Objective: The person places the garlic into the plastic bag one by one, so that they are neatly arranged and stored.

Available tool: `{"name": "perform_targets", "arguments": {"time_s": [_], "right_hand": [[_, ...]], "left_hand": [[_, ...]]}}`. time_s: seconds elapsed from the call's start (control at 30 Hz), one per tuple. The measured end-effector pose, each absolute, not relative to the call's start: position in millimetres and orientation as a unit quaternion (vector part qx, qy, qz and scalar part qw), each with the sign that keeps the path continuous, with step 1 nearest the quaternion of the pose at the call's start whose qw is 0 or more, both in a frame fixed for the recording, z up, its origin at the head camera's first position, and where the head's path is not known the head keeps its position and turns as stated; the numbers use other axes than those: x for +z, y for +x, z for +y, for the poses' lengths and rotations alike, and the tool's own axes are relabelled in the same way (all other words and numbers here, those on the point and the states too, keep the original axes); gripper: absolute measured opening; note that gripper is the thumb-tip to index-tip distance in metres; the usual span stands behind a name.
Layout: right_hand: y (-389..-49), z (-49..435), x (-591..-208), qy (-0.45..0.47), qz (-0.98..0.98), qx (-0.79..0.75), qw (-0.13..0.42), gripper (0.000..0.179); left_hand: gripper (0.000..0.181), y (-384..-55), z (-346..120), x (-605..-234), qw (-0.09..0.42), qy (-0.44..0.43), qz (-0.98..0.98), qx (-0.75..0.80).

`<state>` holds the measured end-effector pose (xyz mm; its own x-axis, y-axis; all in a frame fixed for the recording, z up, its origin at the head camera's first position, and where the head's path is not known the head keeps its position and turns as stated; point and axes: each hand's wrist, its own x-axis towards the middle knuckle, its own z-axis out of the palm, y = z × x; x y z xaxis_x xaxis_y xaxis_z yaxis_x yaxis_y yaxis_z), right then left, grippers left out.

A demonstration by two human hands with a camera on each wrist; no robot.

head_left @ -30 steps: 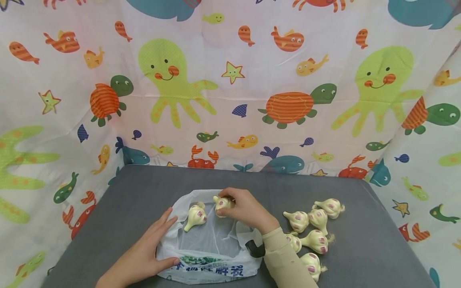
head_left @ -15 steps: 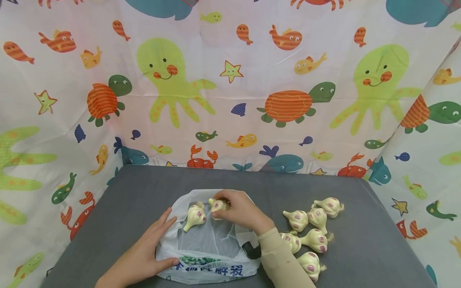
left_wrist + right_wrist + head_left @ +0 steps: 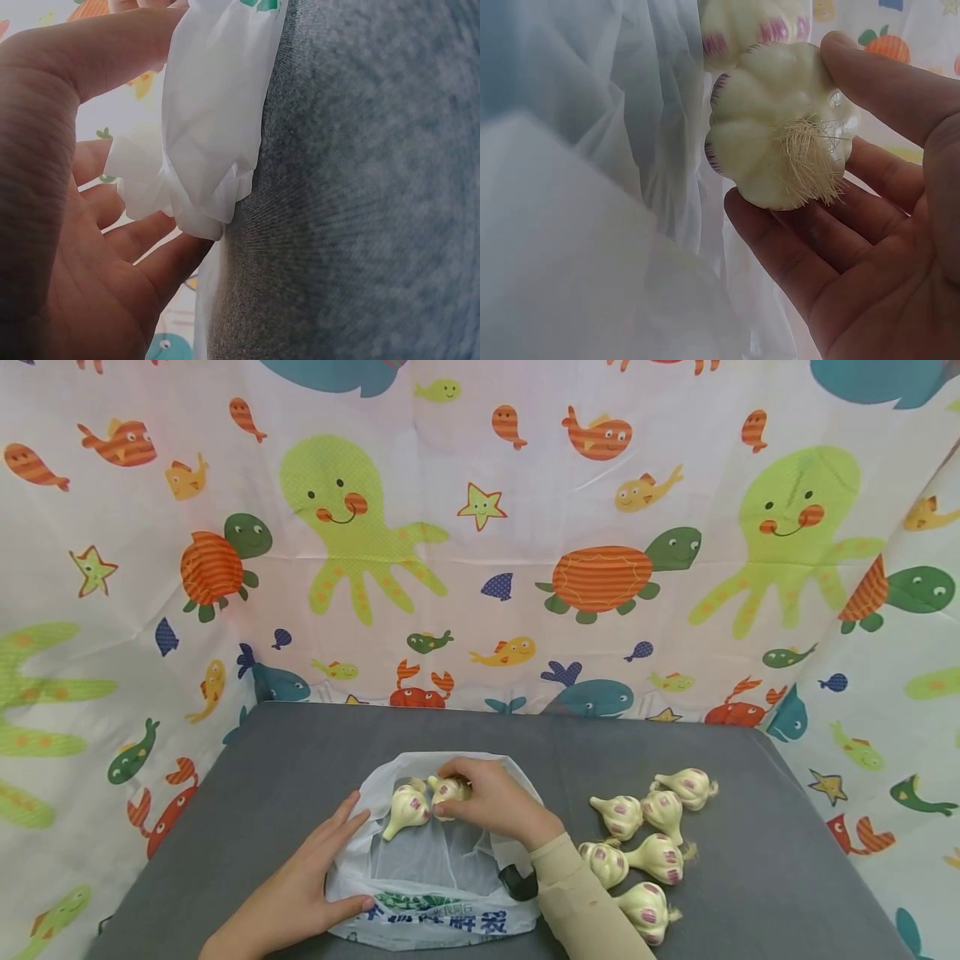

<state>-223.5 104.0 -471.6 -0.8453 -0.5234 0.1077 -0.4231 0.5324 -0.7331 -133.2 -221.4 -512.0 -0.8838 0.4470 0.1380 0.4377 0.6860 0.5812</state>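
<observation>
A white, thin plastic bag (image 3: 427, 857) with green and blue print lies spread on the table, its mouth held wide. One garlic bulb (image 3: 407, 810) rests inside it at the upper left. My right hand (image 3: 501, 803) reaches over the bag and holds a second garlic bulb (image 3: 448, 789) between thumb and fingers, right beside the first. In the right wrist view, the roots of the held bulb (image 3: 776, 127) face the palm. Along the bag's left side my left hand (image 3: 300, 878) lies with fingers spread, its thumb at the front edge; in the left wrist view the fingertips touch the plastic (image 3: 214, 112).
Several more garlic bulbs (image 3: 660, 858) lie in a loose group on the table's right, partly behind my right sleeve (image 3: 585, 893). The grey table (image 3: 315, 760) ends at a curtain (image 3: 480, 610) printed with sea animals. Something black (image 3: 519, 883) shows by the bag's right edge.
My right hand has carried its garlic bulb a little to the left, up next to the one in the bag. The left hand has stayed in place.
</observation>
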Motion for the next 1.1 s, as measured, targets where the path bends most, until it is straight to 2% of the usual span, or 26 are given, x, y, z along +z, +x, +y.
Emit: {"name": "perform_targets", "arguments": {"time_s": [1.1], "right_hand": [[-223.4,95.6,-473.8,-0.279,0.873,-0.394,0.071,0.046]], "left_hand": [[0.112,-133.0,-220.2,-511.4,0.033,0.227,0.919,0.321]]}}
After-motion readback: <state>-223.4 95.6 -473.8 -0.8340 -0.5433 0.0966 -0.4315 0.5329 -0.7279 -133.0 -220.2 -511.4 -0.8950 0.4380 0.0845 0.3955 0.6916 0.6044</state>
